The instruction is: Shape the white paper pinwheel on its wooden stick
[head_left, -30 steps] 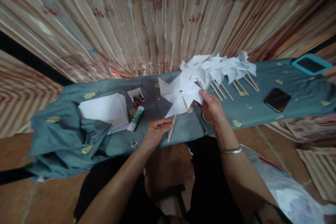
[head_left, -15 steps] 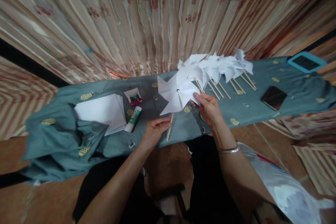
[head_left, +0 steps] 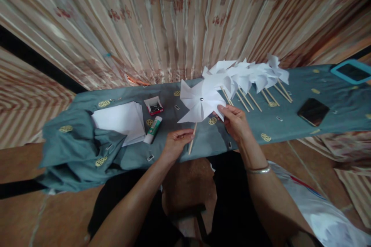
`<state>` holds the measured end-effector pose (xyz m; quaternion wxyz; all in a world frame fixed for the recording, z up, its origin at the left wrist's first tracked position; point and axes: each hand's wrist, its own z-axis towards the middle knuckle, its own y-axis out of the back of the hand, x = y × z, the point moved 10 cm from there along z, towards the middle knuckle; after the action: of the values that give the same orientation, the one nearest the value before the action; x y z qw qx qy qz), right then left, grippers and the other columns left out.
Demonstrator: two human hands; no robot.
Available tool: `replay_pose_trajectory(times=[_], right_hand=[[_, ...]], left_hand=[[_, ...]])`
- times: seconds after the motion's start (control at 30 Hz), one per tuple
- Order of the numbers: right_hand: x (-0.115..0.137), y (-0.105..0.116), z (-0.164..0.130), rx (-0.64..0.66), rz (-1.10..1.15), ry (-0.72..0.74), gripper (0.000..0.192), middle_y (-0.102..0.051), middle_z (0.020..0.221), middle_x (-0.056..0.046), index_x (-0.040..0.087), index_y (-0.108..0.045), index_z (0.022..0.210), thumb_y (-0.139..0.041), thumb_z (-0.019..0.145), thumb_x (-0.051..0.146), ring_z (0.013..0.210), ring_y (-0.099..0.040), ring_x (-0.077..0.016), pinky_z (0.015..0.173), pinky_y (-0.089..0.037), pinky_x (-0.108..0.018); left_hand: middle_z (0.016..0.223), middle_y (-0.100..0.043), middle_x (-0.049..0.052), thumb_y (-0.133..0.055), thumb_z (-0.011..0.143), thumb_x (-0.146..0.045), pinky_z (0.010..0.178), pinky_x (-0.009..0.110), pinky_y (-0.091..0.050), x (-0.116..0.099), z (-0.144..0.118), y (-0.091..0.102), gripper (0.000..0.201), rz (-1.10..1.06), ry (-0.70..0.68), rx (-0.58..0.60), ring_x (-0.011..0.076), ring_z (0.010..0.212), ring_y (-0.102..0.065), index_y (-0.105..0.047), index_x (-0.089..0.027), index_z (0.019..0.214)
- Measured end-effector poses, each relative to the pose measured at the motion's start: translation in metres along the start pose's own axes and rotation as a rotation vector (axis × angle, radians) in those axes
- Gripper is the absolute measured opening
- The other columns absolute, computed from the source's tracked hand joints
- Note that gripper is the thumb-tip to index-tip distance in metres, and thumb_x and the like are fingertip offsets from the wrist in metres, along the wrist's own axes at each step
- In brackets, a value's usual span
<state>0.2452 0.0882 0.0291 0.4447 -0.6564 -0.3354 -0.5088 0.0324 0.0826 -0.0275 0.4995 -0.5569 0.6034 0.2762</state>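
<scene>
A white paper pinwheel (head_left: 199, 101) with a metal pin at its centre stands on a wooden stick (head_left: 192, 140) above the teal cloth (head_left: 203, 139). My left hand (head_left: 175, 144) pinches the stick near its lower end. My right hand (head_left: 235, 122) grips the lower right blade of the pinwheel. Behind it, a row of several finished white pinwheels (head_left: 249, 77) lies on the cloth with their sticks pointing toward me.
A stack of white paper (head_left: 120, 120), a glue stick (head_left: 153, 130) and a small red box of pins (head_left: 153, 106) lie to the left. A dark phone (head_left: 313, 111) and a blue-framed tablet (head_left: 351, 71) lie at the right. A striped curtain hangs behind.
The pinwheel has turned a little between my hands; both hands keep their hold. The view has shifted slightly.
</scene>
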Motion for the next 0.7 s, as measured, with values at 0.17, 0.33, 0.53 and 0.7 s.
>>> replay_pose_trajectory(times=[0.17,0.33,0.53,0.7], right_hand=[[-0.002,-0.004,-0.004,0.015,-0.038,-0.022,0.031,-0.072,0.064,-0.001,0.023,-0.075,0.064,-0.088,0.057,0.050,0.058,-0.060,-0.0119,0.058,-0.051,-0.027],[-0.005,-0.007,-0.007,0.026,-0.051,-0.062,0.032,-0.072,0.062,-0.001,0.023,-0.075,0.064,-0.089,0.055,0.050,0.055,-0.059,-0.0121,0.054,-0.048,-0.026],[-0.010,-0.011,-0.009,0.065,-0.071,-0.078,0.031,-0.072,0.063,-0.001,0.023,-0.077,0.068,-0.088,0.058,0.049,0.054,-0.057,-0.0119,0.054,-0.044,-0.026],[-0.014,-0.017,-0.011,0.086,-0.107,-0.088,0.030,-0.072,0.064,-0.001,0.023,-0.077,0.068,-0.087,0.059,0.051,0.057,-0.058,-0.0126,0.055,-0.044,-0.026]], left_hand=[[0.073,-0.076,0.005,-0.087,0.053,-0.036,0.073,0.031,-0.053,0.000,0.001,0.001,0.032,-0.003,-0.006,-0.009,0.0191,0.072,-0.067,-0.079,-0.018,0.078],[0.072,-0.075,0.005,-0.087,0.053,-0.035,0.072,0.030,-0.053,-0.001,0.001,0.000,0.032,-0.014,-0.003,-0.015,0.0174,0.070,-0.066,-0.079,-0.017,0.078],[0.072,-0.075,0.004,-0.087,0.052,-0.035,0.073,0.030,-0.053,-0.001,0.001,-0.001,0.031,-0.038,0.004,-0.016,0.0156,0.067,-0.064,-0.079,-0.017,0.076],[0.075,-0.076,0.006,-0.087,0.054,-0.035,0.075,0.031,-0.054,0.000,0.001,0.001,0.031,-0.026,-0.007,-0.024,0.0187,0.073,-0.067,-0.079,-0.017,0.079]])
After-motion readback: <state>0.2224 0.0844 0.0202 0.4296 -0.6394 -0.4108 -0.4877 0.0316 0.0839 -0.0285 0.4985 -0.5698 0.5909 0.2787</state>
